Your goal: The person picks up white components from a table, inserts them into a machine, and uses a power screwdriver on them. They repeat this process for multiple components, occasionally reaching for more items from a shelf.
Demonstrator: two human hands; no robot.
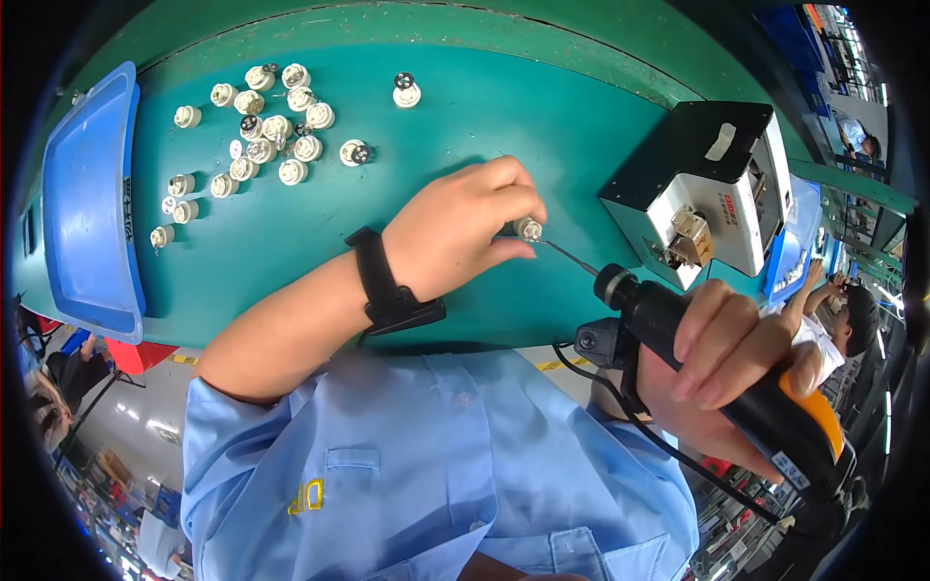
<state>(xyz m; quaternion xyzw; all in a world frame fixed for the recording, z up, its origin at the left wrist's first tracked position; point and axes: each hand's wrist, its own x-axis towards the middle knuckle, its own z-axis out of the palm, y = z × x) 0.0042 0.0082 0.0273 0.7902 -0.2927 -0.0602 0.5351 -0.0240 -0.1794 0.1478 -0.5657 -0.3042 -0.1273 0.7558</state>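
Over the middle of the green mat, my left hand (455, 225) pinches a small cream round fitting (528, 229) between thumb and fingers. A dark band with a small box circles that wrist. My right hand (719, 349) is wrapped round a black and orange electric screwdriver (657, 312), held at a slant. Its thin bit reaches left to the fitting, the tip at or very near it; I cannot tell whether they touch. Several similar cream fittings (276, 127) are scattered at the back left, some with dark or shiny metal pieces on or beside them.
A blue tray (89, 203) lies along the mat's left side. At the right stands a black and silver machine (693, 184), with a blue bin (790, 276) beyond it. A cable hangs below my right hand. Another person works at the far right.
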